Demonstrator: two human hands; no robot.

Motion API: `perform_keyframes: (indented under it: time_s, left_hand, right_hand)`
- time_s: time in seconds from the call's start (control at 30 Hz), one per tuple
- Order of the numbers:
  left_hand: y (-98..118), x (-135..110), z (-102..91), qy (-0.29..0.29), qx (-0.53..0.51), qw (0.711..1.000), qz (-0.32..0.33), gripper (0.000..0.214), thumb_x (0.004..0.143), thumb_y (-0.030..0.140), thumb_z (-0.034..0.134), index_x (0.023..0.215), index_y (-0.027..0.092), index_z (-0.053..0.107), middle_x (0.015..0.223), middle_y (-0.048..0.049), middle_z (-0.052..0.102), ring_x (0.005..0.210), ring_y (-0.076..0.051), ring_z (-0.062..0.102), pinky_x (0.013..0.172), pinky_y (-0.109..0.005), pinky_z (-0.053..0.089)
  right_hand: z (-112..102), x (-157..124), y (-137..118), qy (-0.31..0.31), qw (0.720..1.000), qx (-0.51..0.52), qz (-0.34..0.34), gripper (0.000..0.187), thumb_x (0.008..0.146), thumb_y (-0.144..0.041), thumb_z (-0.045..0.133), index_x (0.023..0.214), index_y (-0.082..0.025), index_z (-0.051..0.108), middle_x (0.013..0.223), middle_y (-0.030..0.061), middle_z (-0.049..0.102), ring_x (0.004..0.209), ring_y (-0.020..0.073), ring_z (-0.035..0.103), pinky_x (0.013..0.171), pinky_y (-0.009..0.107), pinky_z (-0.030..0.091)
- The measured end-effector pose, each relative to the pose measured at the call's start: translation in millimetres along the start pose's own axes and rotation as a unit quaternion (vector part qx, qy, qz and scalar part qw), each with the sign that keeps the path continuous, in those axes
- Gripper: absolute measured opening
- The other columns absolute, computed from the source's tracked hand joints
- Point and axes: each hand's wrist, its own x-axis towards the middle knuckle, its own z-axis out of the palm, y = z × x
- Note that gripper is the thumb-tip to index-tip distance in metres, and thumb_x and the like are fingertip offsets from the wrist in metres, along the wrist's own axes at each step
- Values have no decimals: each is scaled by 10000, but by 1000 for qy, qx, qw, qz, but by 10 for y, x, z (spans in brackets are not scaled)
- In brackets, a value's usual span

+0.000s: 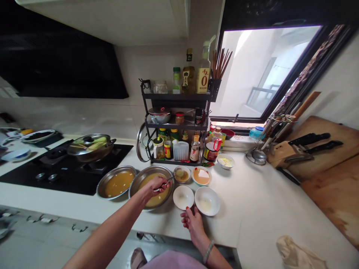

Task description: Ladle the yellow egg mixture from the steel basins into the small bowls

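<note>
My left hand (pixel 159 184) is closed round the handle of a spoon (pixel 170 179), above the large steel bowl (pixel 131 186) of yellow-brown liquid. The spoon's head reaches into a small bowl (pixel 189 179) of brownish liquid. My right hand (pixel 193 221) has loosely curled fingers, apart, at the near rims of two white bowls: the left one (pixel 183 197) and the right one (pixel 208 200), with a pale residue inside. Whether the fingertips touch a rim I cannot tell. Behind them sits a bowl of orange-brown liquid (pixel 201 175).
A second steel bowl (pixel 100 188) stands left, beside the black hob (pixel 70 183) with a lidded pan (pixel 91 148). Behind the bowls rises a black rack (pixel 179 96) of bottles and jars. Rightward are a bowl with pale yellow pieces (pixel 226 161), a knife block (pixel 280 153) and a cloth (pixel 297 252).
</note>
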Motion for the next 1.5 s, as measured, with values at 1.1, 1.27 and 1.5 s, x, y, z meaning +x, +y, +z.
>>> perform_keyframes:
  time_s: [1.1,1.27,1.5]
  left_hand:
    - [-457,-680,-252,183,292,930,131,198,839,206,452,733,164,615,532,-17,598,370,-115,455,428,-220,321]
    - [-208,-342,49,153,411,893,99,264,861,148,402,772,138,650,605,-37,653,437,-104,525,488,-208,382]
    - [-24,183,281,134,470,868,86,150,875,178,552,859,85,669,881,-133,676,819,-198,647,732,-313,486]
  right_hand:
    - [-21,-1,-17,-14,1000,-8,13,733,516,-629,794,986,-214,414,602,14,672,461,117,554,419,189,361]
    - [-15,19,15,-6,1000,-4,4,724,507,-640,794,953,-212,418,591,15,670,450,117,553,411,185,353]
    - [-6,7,24,-2,1000,2,-5,714,517,-639,794,963,-206,442,587,14,665,437,109,534,407,184,349]
